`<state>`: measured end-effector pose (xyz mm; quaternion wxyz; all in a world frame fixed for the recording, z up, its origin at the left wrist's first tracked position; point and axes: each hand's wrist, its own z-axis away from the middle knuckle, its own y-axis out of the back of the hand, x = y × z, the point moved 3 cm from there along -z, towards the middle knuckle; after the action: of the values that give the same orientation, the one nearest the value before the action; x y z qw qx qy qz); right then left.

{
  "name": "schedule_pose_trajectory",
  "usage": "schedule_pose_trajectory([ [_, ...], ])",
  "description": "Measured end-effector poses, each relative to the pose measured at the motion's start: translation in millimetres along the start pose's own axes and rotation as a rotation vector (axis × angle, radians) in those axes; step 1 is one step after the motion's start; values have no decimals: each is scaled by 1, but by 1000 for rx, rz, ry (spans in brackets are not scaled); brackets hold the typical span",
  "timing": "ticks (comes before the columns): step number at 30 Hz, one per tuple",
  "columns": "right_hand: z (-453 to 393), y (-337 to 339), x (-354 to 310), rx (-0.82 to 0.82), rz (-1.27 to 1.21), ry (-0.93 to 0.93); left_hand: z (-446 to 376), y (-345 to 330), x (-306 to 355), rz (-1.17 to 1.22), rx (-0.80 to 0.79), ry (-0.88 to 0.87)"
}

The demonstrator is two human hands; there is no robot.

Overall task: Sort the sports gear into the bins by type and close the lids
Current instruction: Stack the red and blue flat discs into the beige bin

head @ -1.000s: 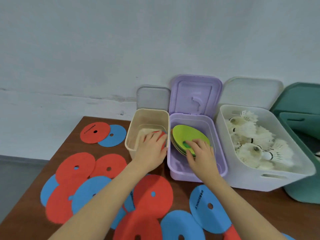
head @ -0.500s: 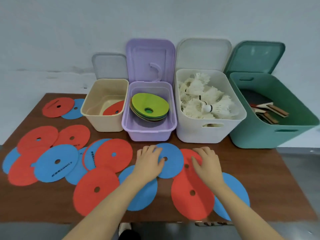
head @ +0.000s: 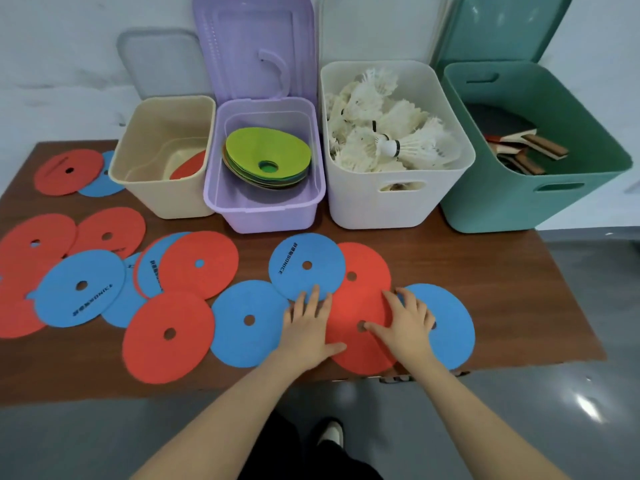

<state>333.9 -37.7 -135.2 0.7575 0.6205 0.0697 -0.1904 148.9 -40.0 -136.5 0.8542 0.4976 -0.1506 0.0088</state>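
Observation:
Several flat red and blue discs lie spread over the brown table (head: 502,292). My left hand (head: 310,327) rests flat where a blue disc (head: 249,323) meets a red disc (head: 360,306), its fingertips on another blue disc (head: 306,265). My right hand (head: 403,323) lies flat on the red disc, partly over a blue disc (head: 450,327). At the back stand four open bins: a beige bin (head: 162,181) with one red disc inside, a purple bin (head: 263,206) with green cones (head: 266,157), a white bin (head: 391,202) of shuttlecocks (head: 384,133), and a green bin (head: 530,199) with paddles (head: 526,150).
All four lids stand raised against the wall behind the bins. More discs overlap at the left (head: 79,289), and two lie beside the beige bin (head: 67,171). The table's front edge is just under my wrists, with grey floor and my shoe (head: 330,434) below.
Both hands left the beige and purple bins, came down to the discs near the front edge, then slid slightly toward me. My view tilted down and drew closer to the table.

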Motion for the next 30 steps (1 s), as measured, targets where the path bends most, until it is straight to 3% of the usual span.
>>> schedule_pose_trajectory([
  [4, -1, 2, -5, 15, -90, -34, 2, -1, 2, 73, 27, 8],
  [7, 2, 3, -7, 51, -215, -36, 4, -1, 10, 75, 77, -88],
  [16, 2, 23, -5, 214, -547, 177, -19, 25, 9, 84, 58, -252],
  [25, -26, 29, -45, 218, -573, 164, -23, 58, -18, 305, 224, -317],
  [30, -49, 16, -80, 193, -496, 112, -35, 74, -63, 354, 330, -176],
])
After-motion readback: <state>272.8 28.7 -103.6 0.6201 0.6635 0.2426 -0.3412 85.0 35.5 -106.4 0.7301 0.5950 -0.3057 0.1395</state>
